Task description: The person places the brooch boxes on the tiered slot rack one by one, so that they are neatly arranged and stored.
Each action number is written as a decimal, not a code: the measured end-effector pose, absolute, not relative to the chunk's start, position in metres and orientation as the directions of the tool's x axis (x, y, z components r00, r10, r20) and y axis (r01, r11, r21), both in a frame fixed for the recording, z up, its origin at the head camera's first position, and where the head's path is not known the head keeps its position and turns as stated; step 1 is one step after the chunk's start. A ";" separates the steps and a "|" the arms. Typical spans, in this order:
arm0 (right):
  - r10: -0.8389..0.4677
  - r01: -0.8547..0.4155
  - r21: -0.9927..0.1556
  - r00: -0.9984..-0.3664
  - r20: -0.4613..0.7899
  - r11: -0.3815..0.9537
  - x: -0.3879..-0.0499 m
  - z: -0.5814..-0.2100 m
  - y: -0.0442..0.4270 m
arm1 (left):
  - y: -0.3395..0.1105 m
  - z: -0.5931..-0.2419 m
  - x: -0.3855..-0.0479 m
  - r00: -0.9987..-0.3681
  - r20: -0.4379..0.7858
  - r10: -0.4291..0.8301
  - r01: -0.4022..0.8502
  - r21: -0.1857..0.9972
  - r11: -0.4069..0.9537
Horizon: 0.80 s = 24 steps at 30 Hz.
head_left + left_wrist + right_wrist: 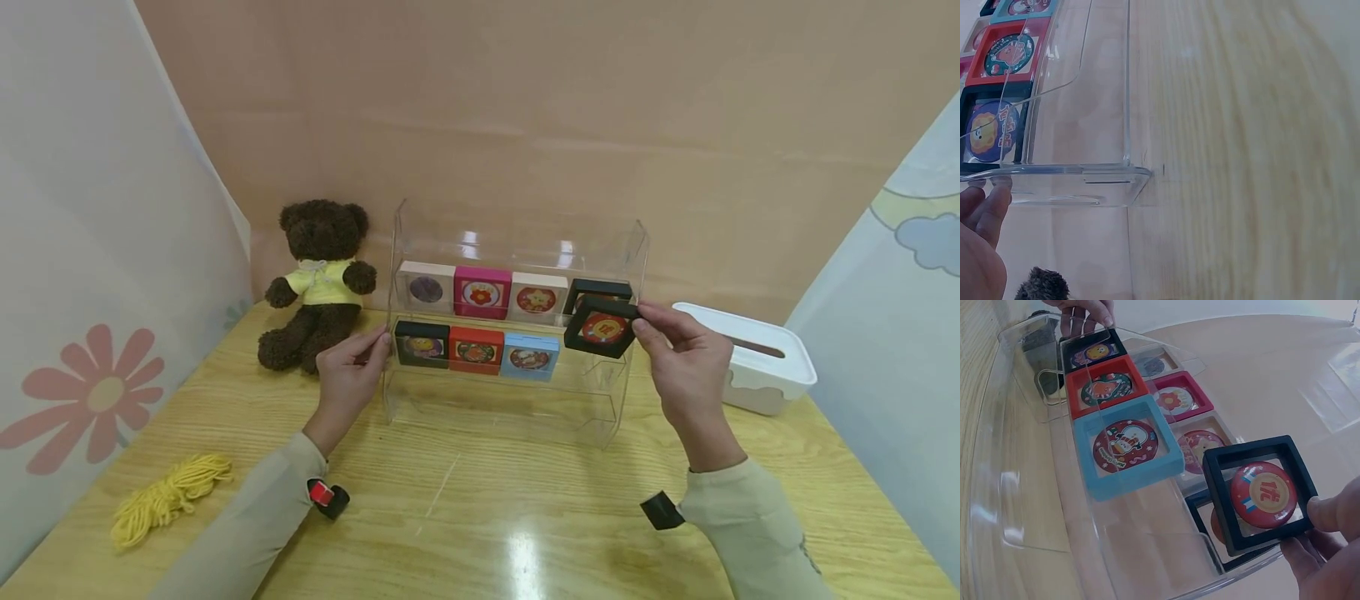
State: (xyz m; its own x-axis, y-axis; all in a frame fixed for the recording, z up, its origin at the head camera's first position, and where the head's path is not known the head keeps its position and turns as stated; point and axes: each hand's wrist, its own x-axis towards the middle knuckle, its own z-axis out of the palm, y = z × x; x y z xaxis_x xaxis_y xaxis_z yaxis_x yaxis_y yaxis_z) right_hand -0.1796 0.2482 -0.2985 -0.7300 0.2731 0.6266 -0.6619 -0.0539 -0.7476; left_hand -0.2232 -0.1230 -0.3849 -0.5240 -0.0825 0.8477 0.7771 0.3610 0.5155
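Note:
A clear tiered display rack (pixel 495 408) stands on the table with small square frames, each holding a round badge. My right hand (pixel 686 358) pinches a black frame (pixel 602 327) with a red and gold badge by its right edge, tilted, in front of the rack. Behind it, another black frame (pixel 1205 515) sits at the right end of the upper tier, partly hidden. On the lower tier sit a dark frame (pixel 422 344), a red frame (pixel 476 350) and a light blue frame (pixel 531 357). My left hand (pixel 351 371) holds the rack's left side panel with its fingertips.
The upper tier also bears a magenta frame (pixel 482 293) between two pale ones. A brown teddy bear (pixel 324 283) in yellow sits left of the rack. Yellow yarn (pixel 168 500) lies front left, and a white tissue box (pixel 772 367) stands right.

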 end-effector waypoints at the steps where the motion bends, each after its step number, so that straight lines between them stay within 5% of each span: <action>1: 0.273 -0.671 -0.739 -0.722 0.635 -0.055 -0.181 -0.300 0.249 | -0.123 -0.385 -0.223 -0.523 0.848 -0.083 0.775 0.514 0.367; 24: 0.300 -0.625 -0.723 -0.658 0.690 0.293 -0.182 -0.323 0.245 | -0.117 -0.369 -0.210 -0.501 0.863 -0.067 0.777 0.483 0.404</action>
